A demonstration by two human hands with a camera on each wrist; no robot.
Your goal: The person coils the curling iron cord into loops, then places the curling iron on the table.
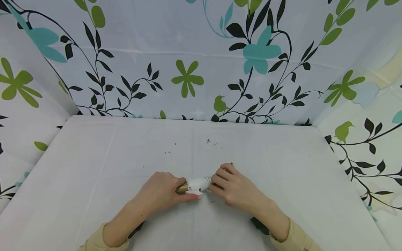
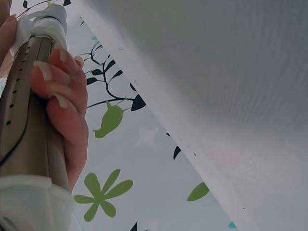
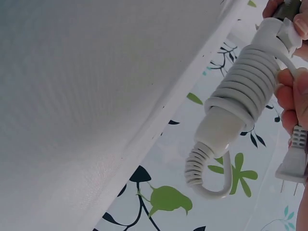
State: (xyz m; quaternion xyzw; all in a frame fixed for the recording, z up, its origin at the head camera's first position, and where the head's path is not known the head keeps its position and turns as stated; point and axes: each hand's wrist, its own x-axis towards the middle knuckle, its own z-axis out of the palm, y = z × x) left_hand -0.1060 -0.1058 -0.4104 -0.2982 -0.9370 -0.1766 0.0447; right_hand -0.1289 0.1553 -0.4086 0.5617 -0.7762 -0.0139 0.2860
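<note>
A curling iron (image 1: 198, 183) with a white handle and a bronze barrel (image 2: 41, 139) lies between both hands, low in the middle of the head view. My left hand (image 1: 161, 191) grips the barrel, its thumb stretched along the white clamp lever. A row of small dark holes runs down the barrel towards a white end piece (image 2: 36, 199). Around the handle the white cord (image 3: 245, 79) is wound in several tight coils. My right hand (image 1: 235, 188) pinches the cord's free end close to the two-pin plug (image 3: 293, 161), and hides most of the handle in the head view.
The white-covered table (image 1: 94, 164) extends around both hands. Small brown specks (image 1: 208, 141) are scattered on it beyond the hands. A patterned cloth (image 1: 141, 45) with leaves, birds and flowers hangs behind the table and at both sides.
</note>
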